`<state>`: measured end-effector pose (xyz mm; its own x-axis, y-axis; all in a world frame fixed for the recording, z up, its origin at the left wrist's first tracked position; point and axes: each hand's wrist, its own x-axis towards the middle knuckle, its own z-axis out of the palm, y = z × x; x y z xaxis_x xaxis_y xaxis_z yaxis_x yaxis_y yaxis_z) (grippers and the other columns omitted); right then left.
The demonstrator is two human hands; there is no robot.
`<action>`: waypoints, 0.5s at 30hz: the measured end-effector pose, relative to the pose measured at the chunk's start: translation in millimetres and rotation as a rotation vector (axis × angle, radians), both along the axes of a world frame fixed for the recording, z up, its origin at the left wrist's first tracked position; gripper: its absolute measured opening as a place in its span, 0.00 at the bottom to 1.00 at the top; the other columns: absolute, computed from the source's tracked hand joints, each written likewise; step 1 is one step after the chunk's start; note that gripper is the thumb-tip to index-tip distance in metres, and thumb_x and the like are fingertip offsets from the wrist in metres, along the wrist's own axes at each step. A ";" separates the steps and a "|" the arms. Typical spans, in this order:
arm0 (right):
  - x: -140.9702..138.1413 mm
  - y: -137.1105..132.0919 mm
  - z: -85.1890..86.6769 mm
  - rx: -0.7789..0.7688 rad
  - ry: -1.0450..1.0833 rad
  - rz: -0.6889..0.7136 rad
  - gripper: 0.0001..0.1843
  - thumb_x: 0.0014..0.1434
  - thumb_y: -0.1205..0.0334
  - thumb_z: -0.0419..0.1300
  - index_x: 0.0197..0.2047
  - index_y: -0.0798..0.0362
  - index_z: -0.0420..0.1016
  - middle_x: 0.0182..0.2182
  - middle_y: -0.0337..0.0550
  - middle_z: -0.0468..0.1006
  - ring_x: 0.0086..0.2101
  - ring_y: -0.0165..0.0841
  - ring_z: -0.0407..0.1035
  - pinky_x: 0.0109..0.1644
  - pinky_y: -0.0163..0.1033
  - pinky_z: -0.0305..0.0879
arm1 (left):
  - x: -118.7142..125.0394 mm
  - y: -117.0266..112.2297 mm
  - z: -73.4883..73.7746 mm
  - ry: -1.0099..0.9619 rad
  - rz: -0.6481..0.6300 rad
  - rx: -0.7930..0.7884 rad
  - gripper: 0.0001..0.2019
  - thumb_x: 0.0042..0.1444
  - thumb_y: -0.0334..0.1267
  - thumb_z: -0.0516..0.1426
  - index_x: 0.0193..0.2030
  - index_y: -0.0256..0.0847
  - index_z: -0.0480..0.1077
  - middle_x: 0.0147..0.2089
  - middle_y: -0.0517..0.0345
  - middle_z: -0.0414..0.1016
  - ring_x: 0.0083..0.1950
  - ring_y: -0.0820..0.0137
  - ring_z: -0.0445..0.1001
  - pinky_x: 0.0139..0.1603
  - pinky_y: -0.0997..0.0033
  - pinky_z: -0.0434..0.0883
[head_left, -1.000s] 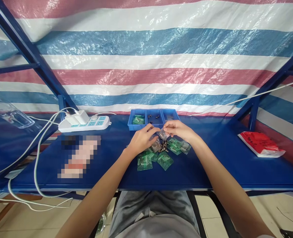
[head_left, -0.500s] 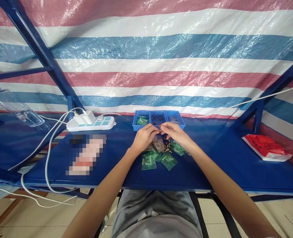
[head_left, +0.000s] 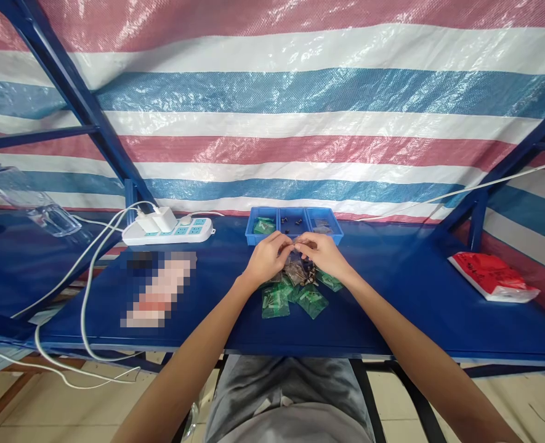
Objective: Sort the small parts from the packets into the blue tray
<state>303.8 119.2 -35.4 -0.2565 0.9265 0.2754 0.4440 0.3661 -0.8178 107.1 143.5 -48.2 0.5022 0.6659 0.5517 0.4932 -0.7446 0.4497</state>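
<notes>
My left hand (head_left: 268, 258) and my right hand (head_left: 322, 252) meet at the fingertips just in front of a blue three-compartment tray (head_left: 249, 239). Both are closed in a pinch, and whatever is between the fingers is too small to make out. Beneath them lies a pile of small metal fasteners (head_left: 310, 275) and clear plastic bags (head_left: 295, 271). Green-tinted bags with small parts inside surround the pile, one at the front left (head_left: 275, 303) and one at the front right (head_left: 313, 301). The tray's left compartment holds a green bag (head_left: 265, 225), its middle one a few dark fasteners (head_left: 298, 221).
On the blue table (head_left: 383, 307), a white power strip (head_left: 168, 232) with plugs and cables stands at the left, near a blurred patch (head_left: 161, 289). A clear bottle (head_left: 45, 209) is farther left. A red and white packet (head_left: 494, 277) lies at the right. Striped sheeting (head_left: 300, 147) hangs behind.
My right hand has moved slightly left and its fingers have drawn in against my left fingertips. My left hand is almost where it was. The view has shifted a little.
</notes>
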 end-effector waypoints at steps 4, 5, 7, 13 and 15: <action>-0.4 1.0 -1.1 0.035 -0.016 -0.026 0.12 0.64 0.52 0.57 0.37 0.51 0.75 0.30 0.41 0.78 0.31 0.38 0.75 0.37 0.41 0.68 | 0.1 -0.8 1.4 -0.008 -0.005 -0.002 0.12 0.70 0.41 0.49 0.43 0.40 0.72 0.38 0.54 0.71 0.35 0.69 0.69 0.36 0.69 0.66; -0.5 1.5 -1.7 0.045 -0.019 -0.030 0.12 0.64 0.53 0.56 0.37 0.51 0.75 0.29 0.41 0.78 0.31 0.37 0.75 0.37 0.42 0.68 | -0.2 -0.9 1.8 -0.006 -0.003 -0.003 0.13 0.71 0.41 0.49 0.43 0.40 0.72 0.38 0.54 0.72 0.35 0.69 0.70 0.36 0.69 0.66; -0.7 2.6 -3.5 0.040 -0.012 -0.021 0.10 0.63 0.54 0.57 0.36 0.51 0.75 0.28 0.41 0.78 0.32 0.37 0.75 0.38 0.41 0.68 | -0.7 -1.0 2.3 0.000 0.010 0.002 0.13 0.71 0.41 0.48 0.42 0.40 0.72 0.39 0.54 0.72 0.36 0.69 0.70 0.36 0.69 0.65; 2.5 7.0 -8.9 -0.042 0.041 0.026 0.11 0.61 0.52 0.59 0.37 0.51 0.75 0.30 0.42 0.79 0.32 0.38 0.75 0.35 0.41 0.69 | -0.1 -0.3 1.7 0.011 0.057 0.041 0.12 0.71 0.39 0.48 0.41 0.39 0.70 0.37 0.56 0.69 0.35 0.70 0.68 0.35 0.70 0.63; 4.5 8.4 -9.4 -0.039 0.046 0.015 0.11 0.62 0.52 0.59 0.36 0.51 0.74 0.30 0.42 0.78 0.32 0.38 0.76 0.34 0.41 0.70 | 0.8 0.1 1.4 0.011 0.053 0.040 0.11 0.70 0.39 0.49 0.40 0.39 0.70 0.35 0.57 0.68 0.33 0.71 0.67 0.34 0.70 0.62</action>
